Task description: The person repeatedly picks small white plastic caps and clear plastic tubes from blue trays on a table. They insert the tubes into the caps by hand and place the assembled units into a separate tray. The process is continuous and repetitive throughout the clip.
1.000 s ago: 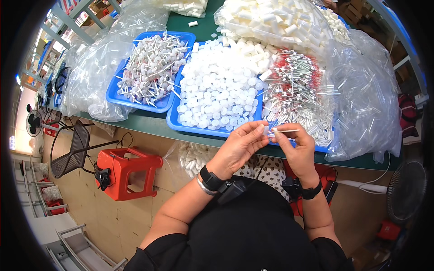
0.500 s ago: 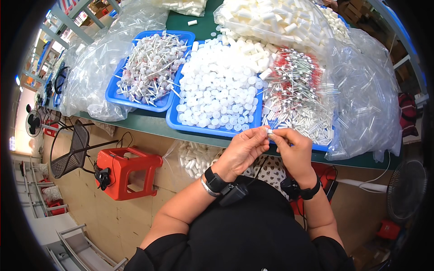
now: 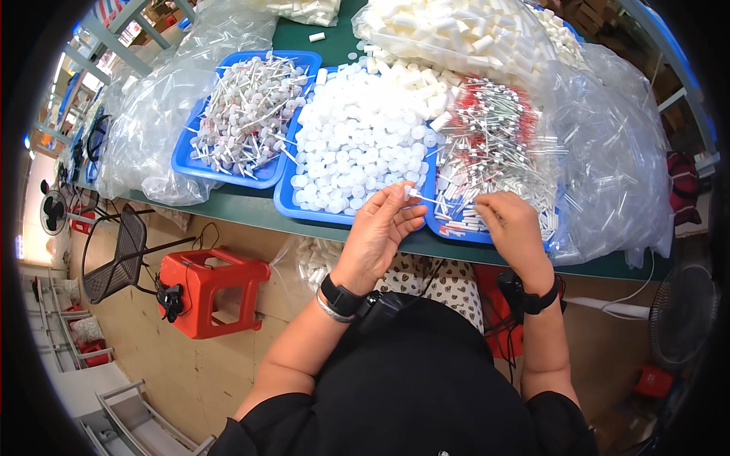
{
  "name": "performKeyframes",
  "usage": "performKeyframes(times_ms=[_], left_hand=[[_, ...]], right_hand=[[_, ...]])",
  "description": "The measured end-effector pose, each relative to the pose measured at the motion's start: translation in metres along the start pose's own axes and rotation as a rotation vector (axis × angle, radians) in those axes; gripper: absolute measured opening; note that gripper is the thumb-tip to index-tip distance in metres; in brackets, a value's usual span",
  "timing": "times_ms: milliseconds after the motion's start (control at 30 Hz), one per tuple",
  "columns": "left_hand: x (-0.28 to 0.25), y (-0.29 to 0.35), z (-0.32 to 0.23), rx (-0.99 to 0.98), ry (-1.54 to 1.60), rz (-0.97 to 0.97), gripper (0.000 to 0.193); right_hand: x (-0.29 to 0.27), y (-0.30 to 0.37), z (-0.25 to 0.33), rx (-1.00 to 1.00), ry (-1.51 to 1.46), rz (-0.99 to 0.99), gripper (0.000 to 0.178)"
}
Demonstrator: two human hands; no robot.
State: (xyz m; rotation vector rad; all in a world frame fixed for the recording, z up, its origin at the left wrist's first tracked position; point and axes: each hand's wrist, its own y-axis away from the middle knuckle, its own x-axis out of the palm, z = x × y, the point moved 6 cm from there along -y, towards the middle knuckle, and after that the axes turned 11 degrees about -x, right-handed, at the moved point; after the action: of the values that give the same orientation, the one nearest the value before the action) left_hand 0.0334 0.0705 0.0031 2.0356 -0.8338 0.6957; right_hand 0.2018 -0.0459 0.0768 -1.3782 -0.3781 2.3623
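Held a white disc-headed pin gripped between the fingertips of the left hand, with the head partly hidden and the thin shaft pointing right, toward the near left corner of the right tray. Curled the fingers of the right hand near the far end; could not tell whether closed on anything. Found that tray's rim partly buried under heaped parts. Saw a smaller bag of pale rolls, toward the bench's far edge, only in part. Spotted reddish marks by the tray's front edge, too small to read.
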Motion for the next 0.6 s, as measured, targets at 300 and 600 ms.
performKeyframes(times_ms=[300, 600], left_hand=[[0.002, -0.002, 0.008, -0.028, -0.041, 0.036, 0.034], [0.000, -0.003, 0.013, -0.048, -0.030, 0.012, 0.033]], right_hand=[[0.033, 0.006, -0.008, -0.183, 0.432, 0.271, 0.007], [0.026, -0.001, -0.016, -0.120, 0.164, 0.223, 0.008]])
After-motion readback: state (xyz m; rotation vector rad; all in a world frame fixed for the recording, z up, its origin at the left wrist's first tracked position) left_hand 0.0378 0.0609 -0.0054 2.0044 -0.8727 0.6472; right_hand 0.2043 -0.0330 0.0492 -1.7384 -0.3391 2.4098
